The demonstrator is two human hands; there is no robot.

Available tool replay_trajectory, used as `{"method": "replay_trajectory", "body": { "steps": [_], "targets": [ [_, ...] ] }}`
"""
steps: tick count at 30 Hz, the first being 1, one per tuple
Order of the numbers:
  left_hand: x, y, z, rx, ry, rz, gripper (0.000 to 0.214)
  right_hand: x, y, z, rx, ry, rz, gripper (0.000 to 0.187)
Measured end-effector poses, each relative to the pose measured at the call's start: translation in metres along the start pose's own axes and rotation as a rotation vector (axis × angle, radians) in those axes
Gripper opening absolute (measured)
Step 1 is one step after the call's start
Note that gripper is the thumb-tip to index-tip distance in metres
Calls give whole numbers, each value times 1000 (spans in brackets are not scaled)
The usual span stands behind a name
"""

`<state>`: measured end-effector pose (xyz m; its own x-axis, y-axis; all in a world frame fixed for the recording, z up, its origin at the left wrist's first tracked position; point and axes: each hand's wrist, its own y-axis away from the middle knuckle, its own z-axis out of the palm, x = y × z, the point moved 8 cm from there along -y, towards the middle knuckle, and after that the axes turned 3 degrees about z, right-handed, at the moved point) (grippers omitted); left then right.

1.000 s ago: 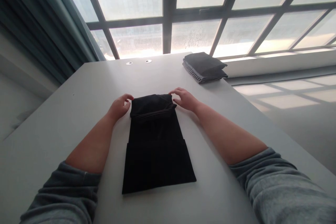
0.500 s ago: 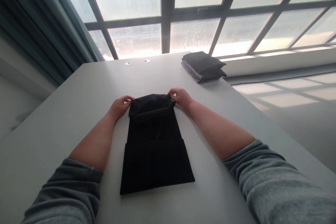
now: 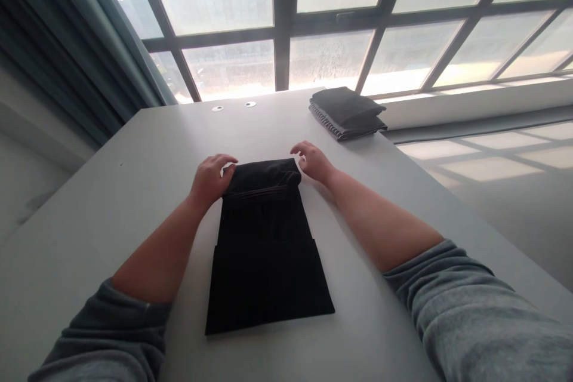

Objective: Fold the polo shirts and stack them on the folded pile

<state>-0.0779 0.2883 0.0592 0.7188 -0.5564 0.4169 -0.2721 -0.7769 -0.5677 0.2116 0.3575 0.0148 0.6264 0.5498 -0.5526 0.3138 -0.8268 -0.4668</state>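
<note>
On the white table (image 3: 147,191) before me lies a folded black garment (image 3: 264,280), probably trousers, flat and lengthwise. Its far end is turned over into a thicker band (image 3: 264,178) with a seam line showing. At the band's left far corner is my left hand (image 3: 210,179), fingers stretched and apart from the thumb, which meets the cloth edge or lies just over it. My right hand (image 3: 314,162) hovers by the right far corner, fingers loosely bent and apart, holding nothing. Dark cloth hides most of the garment's detail.
A stack of folded dark clothes (image 3: 347,112), one with a striped edge, sits at the table's far right corner. Two round cable-hole covers (image 3: 250,104) lie near the far edge. Beyond are a large window (image 3: 331,59) and a blue-grey curtain (image 3: 85,30) at left.
Both hands have let go of the garment's far corners and their fingers have spread. The far band now lies flatter and straighter. My left hand has shifted slightly inward over the edge.
</note>
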Motion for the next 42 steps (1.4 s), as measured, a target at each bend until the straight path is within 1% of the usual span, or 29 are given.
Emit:
{"method": "replay_trajectory", "body": {
  "steps": [1, 2, 3, 4, 5, 6, 7, 9, 11, 12, 15, 17, 21, 23, 25, 27, 29, 32, 35, 37, 39, 41, 42],
  "targets": [
    [27, -2, 9, -59, 0, 48, 24, -1, 0, 2, -16, -8, -13, 42],
    [53, -3, 22, -134, -6, 86, 26, -2, 1, 5, -53, -17, -25, 42],
    [77, -2, 37, -210, -30, 123, 29, -3, 1, 9, -97, -29, -33, 41],
    [96, 1, 52, -272, -66, 150, 36, -3, 2, 12, -136, -42, -35, 39],
    [110, 4, 67, -316, -117, 153, 47, -2, 3, 14, -163, -55, -30, 37],
    [119, 7, 80, -358, -182, 149, 53, -1, 3, 15, -174, -65, -21, 35],
    [125, 10, 92, -390, -242, 150, 53, 0, 4, 15, -171, -68, -8, 32],
    [129, 15, 105, -423, -332, 161, 40, 2, 4, 13, -148, -58, 23, 26],
    [129, 16, 107, -422, -362, 180, 27, 5, 3, 10, -129, -33, 59, 22],
    [129, 16, 105, -419, -356, 186, 26, 6, 3, 9, -121, -19, 77, 21],
    [130, 13, 99, -414, -301, 202, 28, 6, 2, 8, -104, 28, 113, 21],
    [134, 12, 96, -403, -259, 225, 27, 3, 1, 9, -97, 81, 113, 19],
    [136, 14, 99, -408, -231, 238, 23, -8, 0, 15, -106, 233, 105, 15],
    [133, 17, 101, -419, -237, 222, 22, -12, 2, 15, -114, 284, 132, 19],
    [132, 20, 100, -406, -243, 208, 24, -14, 7, 10, -119, 292, 207, 29],
    [130, 22, 97, -367, -238, 199, 30, -12, 17, 2, -130, 248, 329, 36],
    [129, 22, 94, -324, -228, 192, 36, -13, 32, -5, -155, 151, 441, 31],
    [126, 22, 93, -293, -226, 184, 42, -23, 52, -8, -203, -24, 492, 23],
    [126, 22, 94, -302, -225, 189, 43, -33, 64, -5, -206, -212, 537, 22],
    [128, 21, 92, -291, -215, 187, 42, -36, 69, -2, -172, -383, 627, 20],
    [129, 19, 87, -252, -194, 164, 40, -37, 76, 4, -153, -547, 758, 17],
    [129, 17, 83, -216, -176, 129, 37, -38, 84, 12, -204, -603, 867, 13],
    [128, 17, 83, -211, -178, 112, 37, -40, 87, 15, -250, -560, 882, 11]
  ]
}}
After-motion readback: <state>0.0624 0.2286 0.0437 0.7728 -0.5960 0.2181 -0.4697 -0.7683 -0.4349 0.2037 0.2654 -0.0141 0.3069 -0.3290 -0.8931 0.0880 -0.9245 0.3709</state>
